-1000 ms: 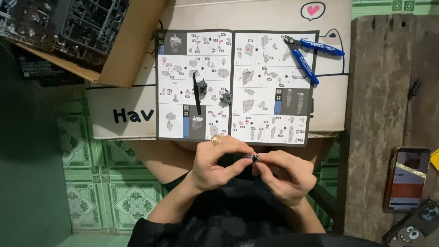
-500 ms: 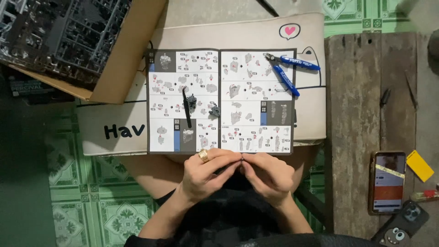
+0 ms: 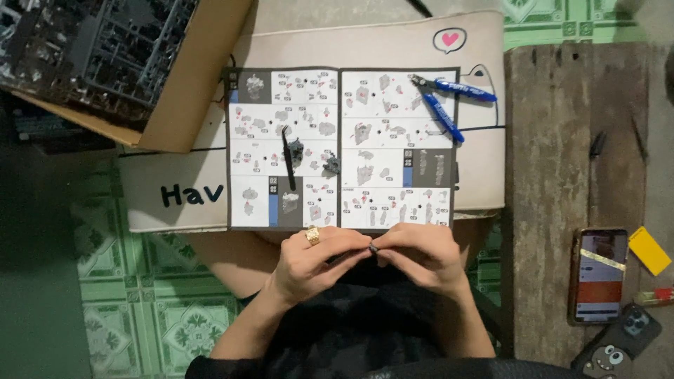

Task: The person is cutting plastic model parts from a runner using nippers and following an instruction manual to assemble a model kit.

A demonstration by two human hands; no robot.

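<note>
My left hand [image 3: 312,260], with a gold ring on one finger, and my right hand [image 3: 420,254] meet fingertip to fingertip just below an open instruction booklet [image 3: 340,147]. Between them they pinch a small dark model part [image 3: 373,248], mostly hidden by the fingers. On the booklet lie black tweezers [image 3: 288,158] and two small grey assembled pieces [image 3: 331,165]. Blue-handled nippers [image 3: 449,102] rest at the booklet's upper right.
The booklet lies on a beige lap desk [image 3: 393,45]. A cardboard box of dark plastic part frames [image 3: 105,52] sits at upper left. A wooden bench [image 3: 576,182] on the right carries a phone [image 3: 598,275], a yellow card [image 3: 649,250] and a second phone [image 3: 618,347]. Green tiled floor below.
The view has shifted so the booklet and hands sit a little differently in frame. My hands stay together on the small part, with only slight finger movement.
</note>
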